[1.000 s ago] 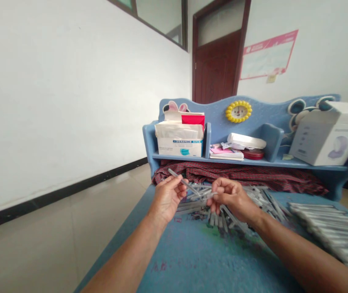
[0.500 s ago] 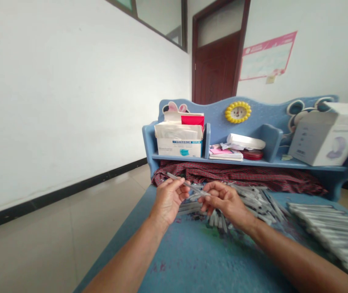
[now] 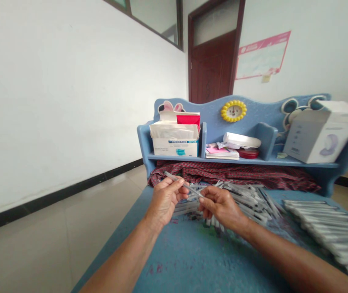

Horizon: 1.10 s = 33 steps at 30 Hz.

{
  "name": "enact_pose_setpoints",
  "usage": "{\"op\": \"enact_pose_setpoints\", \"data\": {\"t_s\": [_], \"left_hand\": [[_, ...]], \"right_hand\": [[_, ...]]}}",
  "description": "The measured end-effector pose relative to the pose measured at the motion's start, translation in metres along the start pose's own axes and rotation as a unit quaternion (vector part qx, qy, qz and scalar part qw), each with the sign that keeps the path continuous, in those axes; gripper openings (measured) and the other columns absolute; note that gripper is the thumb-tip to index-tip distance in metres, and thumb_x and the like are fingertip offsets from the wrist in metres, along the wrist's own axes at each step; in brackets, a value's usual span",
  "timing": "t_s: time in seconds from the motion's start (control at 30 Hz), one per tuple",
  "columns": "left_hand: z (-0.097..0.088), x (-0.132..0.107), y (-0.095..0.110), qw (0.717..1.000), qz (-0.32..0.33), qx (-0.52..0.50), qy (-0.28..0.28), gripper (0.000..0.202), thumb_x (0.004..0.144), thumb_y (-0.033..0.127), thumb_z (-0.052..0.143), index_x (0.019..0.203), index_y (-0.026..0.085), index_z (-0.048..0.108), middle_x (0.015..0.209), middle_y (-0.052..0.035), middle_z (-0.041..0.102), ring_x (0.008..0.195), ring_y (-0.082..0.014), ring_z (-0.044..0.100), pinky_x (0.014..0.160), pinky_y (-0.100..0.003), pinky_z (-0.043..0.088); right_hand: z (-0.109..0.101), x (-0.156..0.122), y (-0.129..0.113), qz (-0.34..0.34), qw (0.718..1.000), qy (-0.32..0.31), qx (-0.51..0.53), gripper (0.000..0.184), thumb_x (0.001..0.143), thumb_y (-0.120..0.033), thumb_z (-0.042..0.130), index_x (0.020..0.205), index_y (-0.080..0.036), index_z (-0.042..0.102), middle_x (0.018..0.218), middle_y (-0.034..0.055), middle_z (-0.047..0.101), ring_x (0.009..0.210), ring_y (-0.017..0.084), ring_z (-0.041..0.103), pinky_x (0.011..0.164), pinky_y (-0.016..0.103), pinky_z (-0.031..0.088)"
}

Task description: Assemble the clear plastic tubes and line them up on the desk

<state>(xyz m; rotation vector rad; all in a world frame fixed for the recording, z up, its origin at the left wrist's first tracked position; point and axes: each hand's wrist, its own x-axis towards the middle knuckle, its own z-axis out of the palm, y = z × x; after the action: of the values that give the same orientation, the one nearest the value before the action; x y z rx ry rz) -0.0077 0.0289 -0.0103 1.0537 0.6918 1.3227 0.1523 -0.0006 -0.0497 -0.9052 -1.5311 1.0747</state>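
A slim, translucent pen slants down to the right between my two hands, above the blue desk. My left hand is closed around its middle, thumb on top, with the upper end sticking out past the fingers. My right hand pinches at the lower end, where a second thin piece seems to cross it; the fingertips hide the detail. Behind and beneath the hands lies a loose heap of similar pens, partly covered by my right hand. At the right, a stack of pens lies in side-by-side rows.
The blue desk has a back shelf carrying an opened mask box, papers, a red round tin and a large white box. A yellow flower-shaped clock is on the backboard. Checked cloth is bunched under the shelf.
The whole view has shifted slightly, so everything sits a little further left. My right fingers have closed in more tightly at the pen's lower end; my left hand keeps its hold.
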Motion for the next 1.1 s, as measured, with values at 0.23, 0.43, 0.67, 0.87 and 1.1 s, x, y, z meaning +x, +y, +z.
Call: {"op": "enact_pose_setpoints", "data": {"t_s": [0.23, 0.43, 0.67, 0.87, 1.1], "left_hand": [[0.002, -0.001, 0.001, 1.000, 0.005, 0.020, 0.000, 0.010, 0.069, 0.014, 0.065, 0.076, 0.011, 0.057, 0.067, -0.0037, 0.065, 0.051, -0.0101, 0.058, 0.047, -0.021, 0.051], [0.007, -0.005, 0.000, 0.999, 0.027, 0.038, 0.006, 0.012, 0.068, 0.016, 0.066, 0.073, 0.012, 0.056, 0.064, -0.0022, 0.064, 0.049, -0.0102, 0.057, 0.046, -0.022, 0.050], [0.009, -0.007, 0.001, 0.999, 0.035, 0.041, 0.004, 0.013, 0.068, 0.019, 0.067, 0.072, 0.012, 0.056, 0.064, -0.0019, 0.064, 0.049, -0.0105, 0.057, 0.047, -0.023, 0.050], [0.007, -0.006, 0.008, 0.998, 0.048, 0.031, -0.001, 0.014, 0.067, 0.020, 0.068, 0.074, 0.013, 0.057, 0.066, -0.0012, 0.063, 0.049, -0.0093, 0.056, 0.046, -0.021, 0.049], [0.005, -0.002, 0.007, 1.000, 0.010, 0.001, 0.011, 0.014, 0.069, 0.019, 0.067, 0.076, 0.011, 0.059, 0.065, -0.0009, 0.063, 0.046, -0.0065, 0.053, 0.042, -0.017, 0.046]], "right_hand": [[0.000, -0.003, -0.007, -0.019, 1.000, 0.011, -0.023, 0.018, 0.078, -0.033, 0.054, 0.075, -0.015, 0.051, 0.057, -0.0026, 0.055, 0.043, 0.008, 0.051, 0.041, 0.020, 0.041], [0.001, -0.002, -0.011, 0.034, 0.999, -0.010, 0.032, 0.023, 0.075, -0.037, 0.057, 0.073, -0.016, 0.048, 0.053, -0.0034, 0.056, 0.036, 0.009, 0.050, 0.036, 0.019, 0.038], [0.000, -0.001, -0.010, 0.016, 1.000, -0.006, 0.012, 0.024, 0.076, -0.039, 0.056, 0.073, -0.016, 0.049, 0.053, -0.0040, 0.054, 0.038, 0.008, 0.049, 0.038, 0.019, 0.038], [-0.001, -0.002, -0.016, -0.026, 0.999, -0.024, -0.038, 0.023, 0.079, -0.039, 0.053, 0.078, -0.016, 0.051, 0.055, -0.0033, 0.053, 0.041, 0.008, 0.048, 0.039, 0.019, 0.037], [-0.005, -0.005, -0.018, -0.087, 0.978, -0.038, -0.185, 0.020, 0.080, -0.036, 0.056, 0.083, -0.017, 0.056, 0.054, -0.0048, 0.045, 0.049, 0.008, 0.040, 0.045, 0.018, 0.030]]}}
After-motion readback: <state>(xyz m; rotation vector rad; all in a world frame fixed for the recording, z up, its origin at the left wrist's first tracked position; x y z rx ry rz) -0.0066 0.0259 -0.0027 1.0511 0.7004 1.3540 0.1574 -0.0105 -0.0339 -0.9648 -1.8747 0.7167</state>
